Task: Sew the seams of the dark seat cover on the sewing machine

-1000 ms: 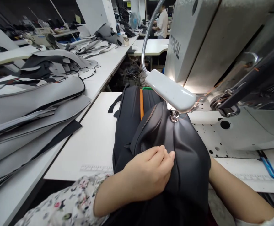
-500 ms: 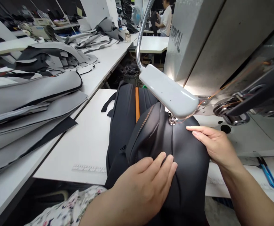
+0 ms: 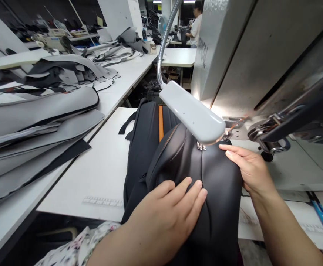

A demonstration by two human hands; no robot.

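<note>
A white tabletop carries the grey sewing machine, which fills the right side. The black padded piece lies in front of and under the machine's head, spread between and below the person's two hands. Above its far part hangs a white lamp on a bendable neck. The left hand lies flat on top of the piece, palm down, fingers nearly together, their tips at its lengthwise seam. The right hand is at the piece's right edge, thumb and forefinger narrowly apart over its surface; whether the hidden fingers grip it, I cannot tell. An orange strip runs along the piece's far left part, and a blue-handled tool lies right of the right forearm. The small metal presser foot meets the seam beyond the left fingertips.
</note>
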